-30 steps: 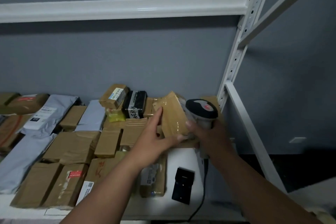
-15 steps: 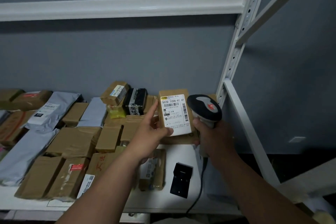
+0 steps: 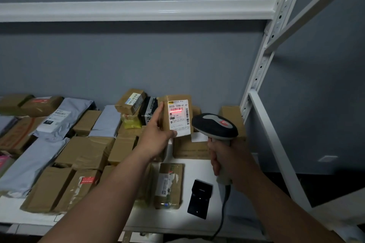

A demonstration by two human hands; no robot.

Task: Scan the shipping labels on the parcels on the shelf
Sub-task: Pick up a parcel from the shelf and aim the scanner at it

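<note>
Two bare hands were in view: the left hand [image 3: 158,136] held one small brown parcel [image 3: 178,113] carrying one white shipping label [image 3: 180,117], and the right hand [image 3: 227,158] gripped one handheld scanner [image 3: 215,124]. One red scan line crossed the label's barcode. One black scanner stand [image 3: 199,199] lay on the single white shelf [image 3: 197,167]. About four grey mailer bags [image 3: 65,116] lay there, and well over a dozen brown cardboard parcels [image 3: 87,152]; the exact total could not be counted.
</note>
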